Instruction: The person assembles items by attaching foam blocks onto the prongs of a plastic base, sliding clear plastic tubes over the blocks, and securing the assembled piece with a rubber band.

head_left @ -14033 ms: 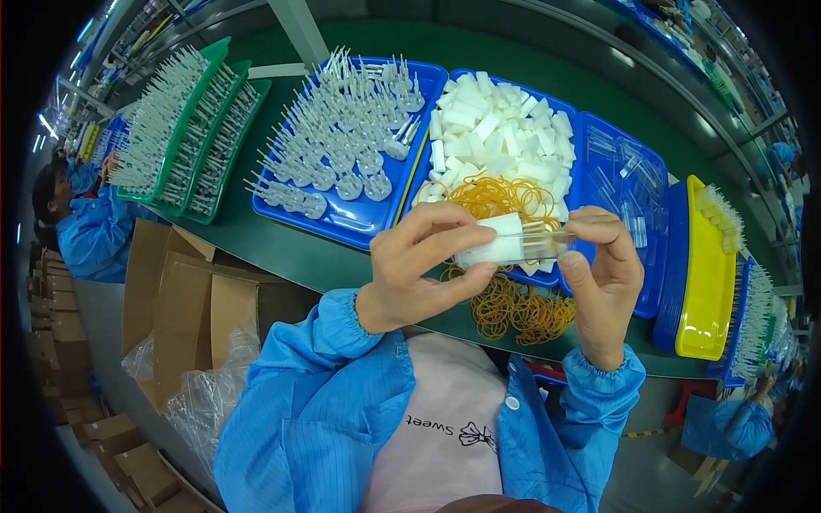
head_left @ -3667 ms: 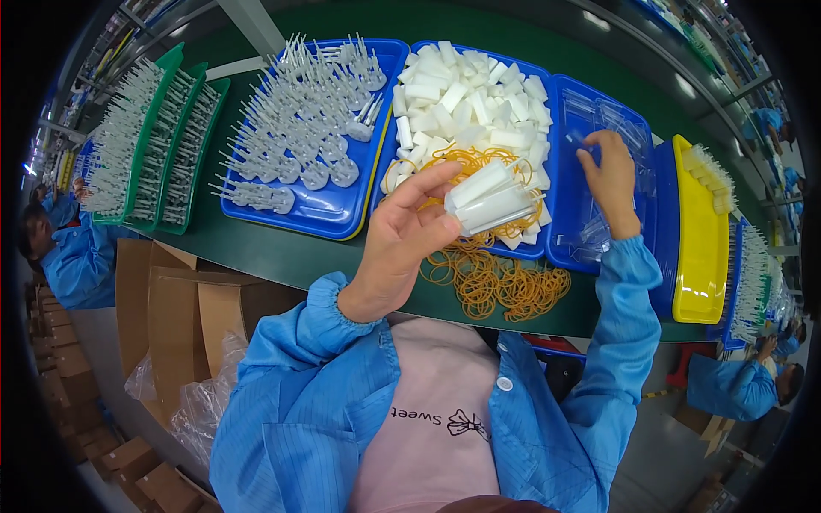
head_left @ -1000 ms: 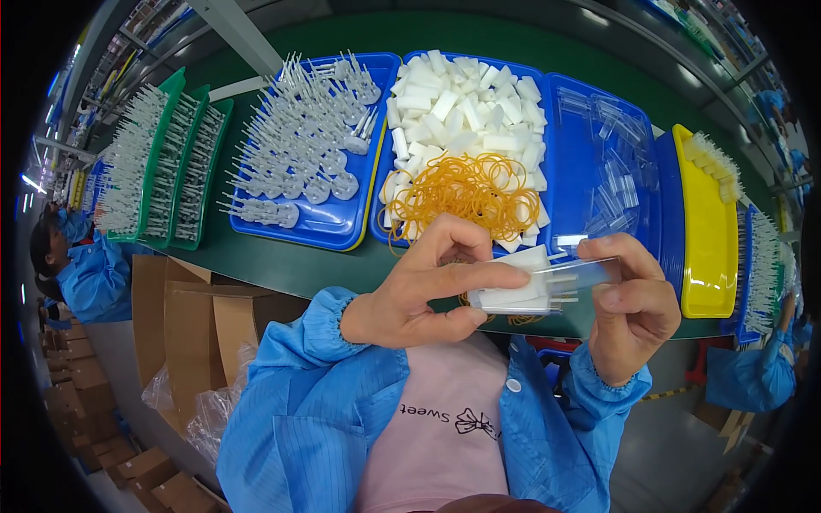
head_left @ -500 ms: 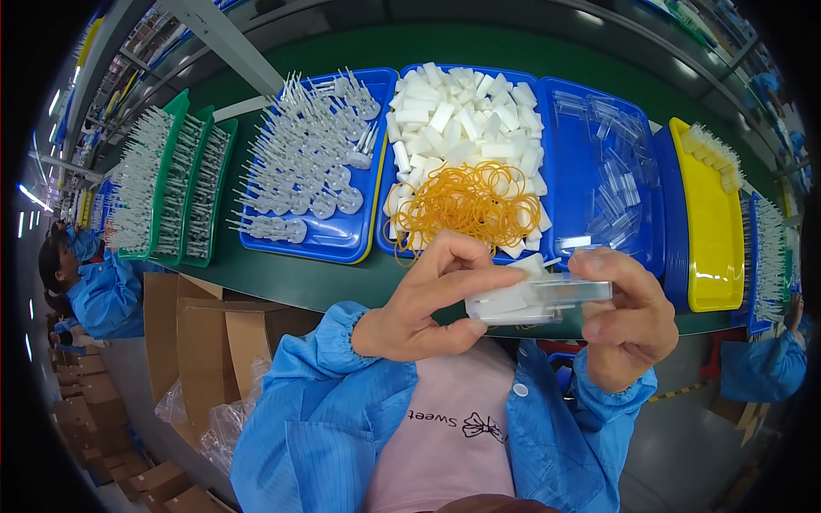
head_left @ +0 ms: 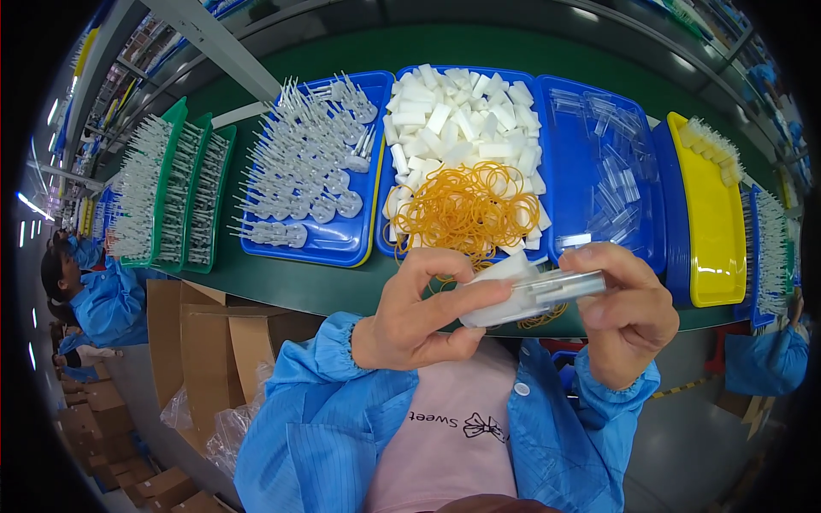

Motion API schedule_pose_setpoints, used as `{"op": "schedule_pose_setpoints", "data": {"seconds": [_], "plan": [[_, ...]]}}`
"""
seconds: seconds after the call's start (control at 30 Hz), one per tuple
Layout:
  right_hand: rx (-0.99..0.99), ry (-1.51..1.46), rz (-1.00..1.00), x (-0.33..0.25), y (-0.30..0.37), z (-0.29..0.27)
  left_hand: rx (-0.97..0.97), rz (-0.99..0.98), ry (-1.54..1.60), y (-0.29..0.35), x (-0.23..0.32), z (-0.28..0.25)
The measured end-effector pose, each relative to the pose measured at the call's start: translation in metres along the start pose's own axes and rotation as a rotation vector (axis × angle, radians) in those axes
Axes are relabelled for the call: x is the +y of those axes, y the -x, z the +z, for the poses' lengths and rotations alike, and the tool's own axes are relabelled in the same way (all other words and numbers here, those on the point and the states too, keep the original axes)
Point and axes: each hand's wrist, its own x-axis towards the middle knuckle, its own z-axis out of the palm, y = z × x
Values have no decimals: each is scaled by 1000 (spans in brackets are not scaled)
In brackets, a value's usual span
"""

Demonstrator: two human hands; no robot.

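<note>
Left hand: the left hand (head_left: 419, 321) is clamped on white pieces (head_left: 510, 268), thumb beneath and fingers over them
Right hand: the right hand (head_left: 631, 312) pinches the far right end of a clear sleeve (head_left: 583, 282) between thumb and fingers
Between the hands: the sleeve lies right of the left hand, its long axis running left to right, right end tilted a little away from the body; the white pieces are nearer the left hand
Overlap: blurred, so I cannot tell how far the sleeve covers the white pieces
Desk: green desk (head_left: 338, 286), loose bands (head_left: 545, 318) just beyond the held parts
Middle tray: orange rubber bands (head_left: 466, 205) on a heap of white blocks (head_left: 462, 111)
Right tray: scattered clear parts (head_left: 616, 184)
Left tray: stemmed pieces (head_left: 299, 162)
</note>
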Motion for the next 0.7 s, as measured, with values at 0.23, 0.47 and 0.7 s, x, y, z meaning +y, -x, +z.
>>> {"op": "schedule_pose_setpoints", "data": {"seconds": [0.23,0.47,0.7], "plan": [[53,-296,232,4,-7,8,231,-82,144,0,-5,0],[-84,-64,245,33,-13,-12,271,-43,-100,-8,-10,-2],[52,56,214,38,-11,-7,288,-346,405,0,-25,12]]}}
